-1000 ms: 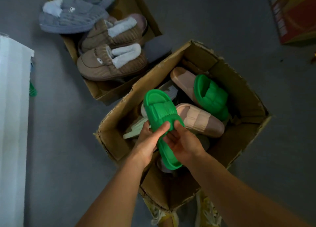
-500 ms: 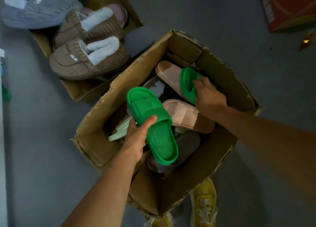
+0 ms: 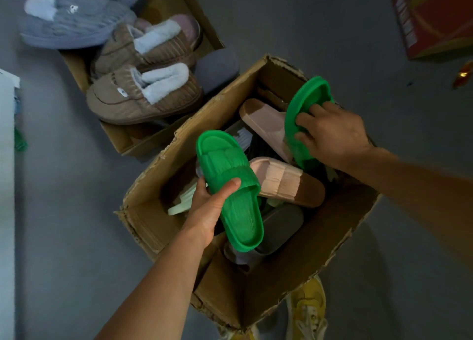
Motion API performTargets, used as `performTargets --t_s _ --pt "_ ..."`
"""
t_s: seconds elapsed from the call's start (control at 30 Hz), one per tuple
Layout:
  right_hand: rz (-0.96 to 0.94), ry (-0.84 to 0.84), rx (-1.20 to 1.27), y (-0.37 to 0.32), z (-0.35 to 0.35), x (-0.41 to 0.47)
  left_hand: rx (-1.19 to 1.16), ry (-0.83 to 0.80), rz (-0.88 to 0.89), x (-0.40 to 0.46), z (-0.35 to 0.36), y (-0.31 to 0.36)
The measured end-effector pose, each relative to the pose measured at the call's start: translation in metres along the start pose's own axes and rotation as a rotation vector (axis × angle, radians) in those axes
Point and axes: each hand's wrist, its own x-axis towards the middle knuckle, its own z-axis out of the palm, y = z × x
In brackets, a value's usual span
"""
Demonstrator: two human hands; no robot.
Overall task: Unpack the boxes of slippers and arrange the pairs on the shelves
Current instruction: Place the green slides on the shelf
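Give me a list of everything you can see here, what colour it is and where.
green slides: 2, bright green; one held over the near box, one held on edge at its far side
pink slides: 2, pale pink; one mid-box, one behind it
near box: 1, brown cardboard, centre floor
far box: 1, brown cardboard, upper left
brown fleece slippers: 2, far box
grey fleece slipper: at least 1, top left
red carton: 1, top right
yellow shoes: 2, bottom edge
left hand: grips the nearer green slide
right hand: grips the farther one
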Motion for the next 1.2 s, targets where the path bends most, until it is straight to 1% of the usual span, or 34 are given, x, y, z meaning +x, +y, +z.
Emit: performTargets --t_s 0.1,0.17,0.23,0.3,0.4,0.47,0.57,0.63,0.67,0.77,0.8,0.83,0.87,0.93,0.97,1.0,1.03,1.13,1.17,1.2 --pt "0.062 0.050 0.074 -0.006 -0.031 0.010 0.024 0.018 0.025 -0.001 -0.001 0.008" --pt "0.103 0.027 0.123 -0.015 -0.046 0.021 0.044 0.037 0.036 -0.001 -0.004 0.010" --pt "0.144 -0.073 0.195 -0.028 -0.058 0.032 0.065 0.048 0.036 -0.002 -0.010 0.010" --pt "0.165 -0.234 0.288 -0.044 -0.055 0.040 0.068 0.060 0.031 -0.004 -0.018 0.007" --pt "0.186 -0.382 0.421 -0.066 -0.020 0.041 0.038 0.081 0.029 -0.009 -0.027 -0.001" --pt "0.215 -0.474 0.576 -0.075 0.008 0.038 0.019 0.094 0.021 -0.012 -0.030 -0.005" --pt "0.347 -0.549 0.870 -0.073 0.030 0.028 0.001 0.101 0.015 -0.016 -0.034 -0.012" --pt "0.442 -0.500 1.029 -0.067 0.035 0.017 -0.016 0.093 0.019 -0.018 -0.036 -0.017" --pt "0.494 -0.439 1.100 -0.065 0.035 0.010 -0.030 0.084 0.022 -0.019 -0.036 -0.018" --pt "0.621 -0.183 1.320 -0.061 0.027 -0.019 -0.089 0.043 0.021 -0.025 -0.030 -0.019" --pt "0.639 -0.161 1.418 -0.061 0.022 -0.031 -0.117 0.026 0.018 -0.027 -0.027 -0.019" --pt "0.629 -0.209 1.528 -0.063 0.015 -0.043 -0.148 0.001 0.019 -0.029 -0.022 -0.019" --pt "0.600 -0.329 1.610 -0.066 0.012 -0.055 -0.177 -0.034 0.024 -0.030 -0.016 -0.019" --pt "0.514 -0.605 1.664 -0.076 0.008 -0.076 -0.200 -0.111 0.034 -0.032 -0.002 -0.017" --pt "0.487 -0.665 1.664 -0.082 0.012 -0.086 -0.196 -0.136 0.035 -0.033 0.006 -0.016" --pt "0.506 -0.643 1.654 -0.086 0.019 -0.093 -0.189 -0.146 0.030 -0.033 0.013 -0.015" --pt "0.572 -0.536 1.643 -0.089 0.028 -0.100 -0.181 -0.149 0.020 -0.032 0.020 -0.015" --pt "0.895 -0.054 1.521 -0.087 0.041 -0.113 -0.116 -0.122 -0.041 -0.023 0.037 -0.013" --pt "0.991 0.076 1.472 -0.084 0.042 -0.115 -0.097 -0.079 -0.064 -0.018 0.041 -0.013" --pt "1.086 0.170 1.447 -0.081 0.044 -0.117 -0.100 -0.027 -0.086 -0.013 0.046 -0.014"
